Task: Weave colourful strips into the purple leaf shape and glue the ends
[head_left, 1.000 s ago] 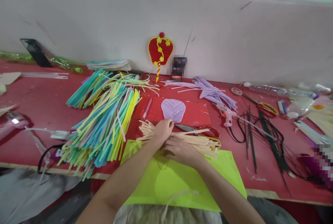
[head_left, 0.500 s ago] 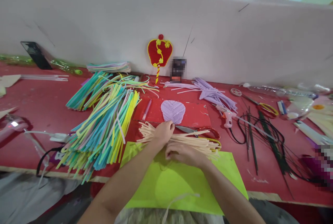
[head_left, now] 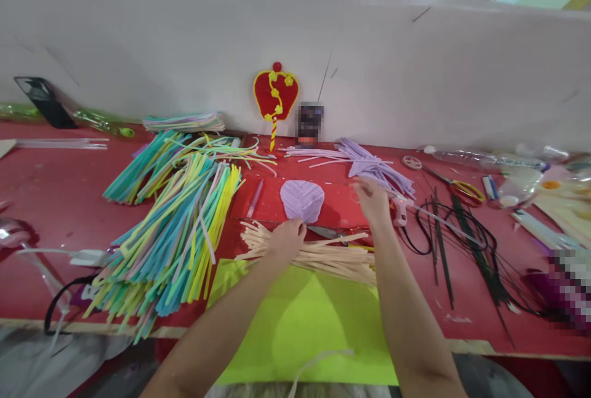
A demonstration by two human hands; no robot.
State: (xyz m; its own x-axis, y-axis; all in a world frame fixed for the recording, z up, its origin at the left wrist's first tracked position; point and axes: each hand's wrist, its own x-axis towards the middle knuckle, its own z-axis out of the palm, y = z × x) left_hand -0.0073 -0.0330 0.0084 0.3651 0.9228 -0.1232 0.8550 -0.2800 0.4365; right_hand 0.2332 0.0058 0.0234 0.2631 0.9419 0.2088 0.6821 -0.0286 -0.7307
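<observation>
My left hand [head_left: 286, 241] rests with curled fingers on a bundle of cream pipe cleaners [head_left: 332, 256], just below a purple woven leaf [head_left: 302, 199] that lies on a red card [head_left: 341, 208]. My right hand [head_left: 372, 201] is stretched out over the card's right end with loose fingers and holds nothing. Its fingertips are close to a white glue gun [head_left: 399, 210] and a heap of purple pipe cleaners [head_left: 376, 169]. A lime green sheet [head_left: 300, 318] lies under my forearms. Scissors [head_left: 330, 233] lie between the leaf and the cream bundle.
A big pile of multicoloured pipe cleaners [head_left: 180, 231] lies on the left. A red fan ornament [head_left: 275, 93] leans on the white wall. Black and green wires [head_left: 462, 231] and yellow-handled scissors [head_left: 466, 190] lie at the right, and a phone [head_left: 44, 102] at the far left.
My right hand left the cream bundle and moved up and right, over the red card towards the glue gun. My left hand stayed on the cream pipe cleaners.
</observation>
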